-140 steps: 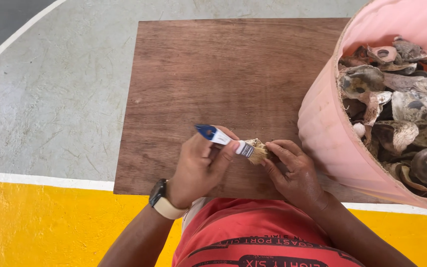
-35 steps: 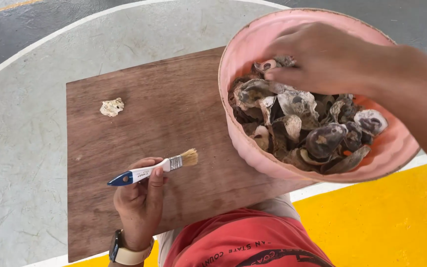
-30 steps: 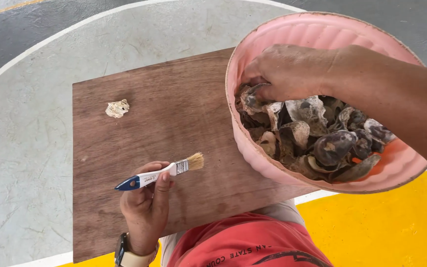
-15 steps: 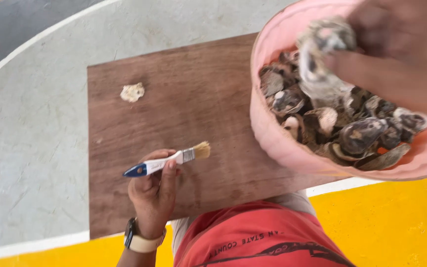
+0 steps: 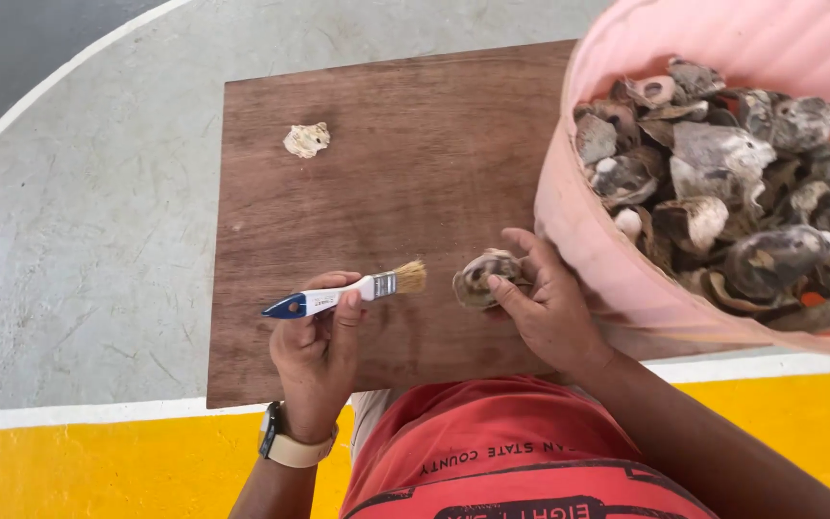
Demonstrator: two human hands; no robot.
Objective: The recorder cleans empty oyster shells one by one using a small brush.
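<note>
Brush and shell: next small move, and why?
Probably bring the brush in the left hand across to the shell held by the right hand: bristles already point at it, a small gap apart, over the wooden board.

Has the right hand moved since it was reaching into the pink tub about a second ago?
Yes. The right hand has come out of the pink tub and now holds a shell over the wooden board, beside the brush.

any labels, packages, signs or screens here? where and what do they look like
Watch: on the left wrist, dark case, beige strap; its screen is not visible.
Brush: in the left hand, a small dark mark on its white and blue handle.
Shirt: bottom edge, red with dark print.
No packages or signs.
</note>
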